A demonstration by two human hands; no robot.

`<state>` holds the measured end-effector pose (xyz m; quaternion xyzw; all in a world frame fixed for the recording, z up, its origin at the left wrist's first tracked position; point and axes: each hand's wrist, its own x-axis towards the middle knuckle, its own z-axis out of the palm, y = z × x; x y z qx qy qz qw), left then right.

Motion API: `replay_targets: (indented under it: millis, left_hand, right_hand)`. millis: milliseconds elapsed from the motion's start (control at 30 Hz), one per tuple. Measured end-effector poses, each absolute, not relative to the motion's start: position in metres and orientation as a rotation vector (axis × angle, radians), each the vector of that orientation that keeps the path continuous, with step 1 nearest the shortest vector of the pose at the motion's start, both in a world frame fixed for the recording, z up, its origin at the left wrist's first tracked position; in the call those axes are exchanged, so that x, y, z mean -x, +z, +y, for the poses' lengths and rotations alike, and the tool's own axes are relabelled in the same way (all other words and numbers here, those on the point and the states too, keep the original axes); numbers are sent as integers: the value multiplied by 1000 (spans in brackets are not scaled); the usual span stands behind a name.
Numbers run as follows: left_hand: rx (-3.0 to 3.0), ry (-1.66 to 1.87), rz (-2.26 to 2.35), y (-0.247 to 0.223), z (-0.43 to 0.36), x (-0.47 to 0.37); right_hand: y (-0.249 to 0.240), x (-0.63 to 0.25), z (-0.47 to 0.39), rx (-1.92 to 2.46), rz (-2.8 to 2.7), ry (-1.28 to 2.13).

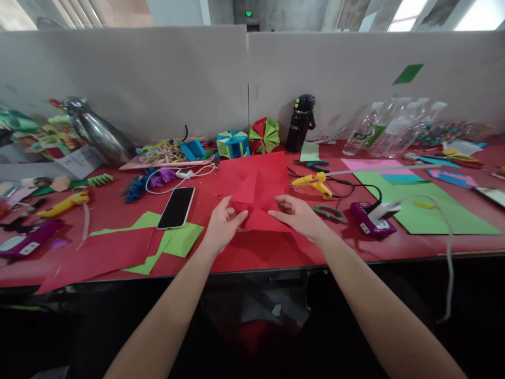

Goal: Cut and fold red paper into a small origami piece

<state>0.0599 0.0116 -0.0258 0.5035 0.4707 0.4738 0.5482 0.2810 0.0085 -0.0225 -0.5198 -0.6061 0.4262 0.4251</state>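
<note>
A folded piece of red paper (pixel 258 215) is held up just above the front of the red table, its flaps raised in the middle. My left hand (pixel 224 221) pinches its left side between thumb and fingers. On the opposite side, my right hand (pixel 299 215) is closed on the paper's right edge in the same way. Behind the paper lies a flat red sheet (pixel 272 166), its lower part hidden by the folded piece. To the right of my right hand are scissors (pixel 328 212) with dark green handles and a yellow glue gun (pixel 313 182).
A phone (pixel 177 208) lies on green paper (pixel 185 239) at left, beside red sheets (pixel 114 252). Purple power strips (pixel 371 221) and cables sit at right. Along the partition stand folded paper models (pixel 232 145), a black bottle (pixel 300 123), plastic bottles (pixel 398 129) and a metal jug (pixel 97 131).
</note>
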Motion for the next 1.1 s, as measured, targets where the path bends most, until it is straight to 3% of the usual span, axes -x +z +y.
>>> replay_targets:
  millis: [233, 400, 533, 933, 1100]
  left_hand:
    - [-1202, 1396, 1191, -34, 19, -56]
    - [-1243, 1537, 1186, -31, 15, -59]
    - [-1256, 1627, 1211, -30, 12, -62]
    - [-833, 1136, 995, -27, 10, -65]
    - [-767, 1143, 954, -32, 9, -69]
  right_hand:
    - [-22, -276, 6, 1190, -1533, 1064]
    - [-23, -264, 5, 1188, -1104, 1472]
    - [-25, -263, 6, 1163, -1034, 1552]
    - [-33, -274, 14, 1184, -1168, 1162]
    - [-32, -280, 14, 1304, -1473, 618]
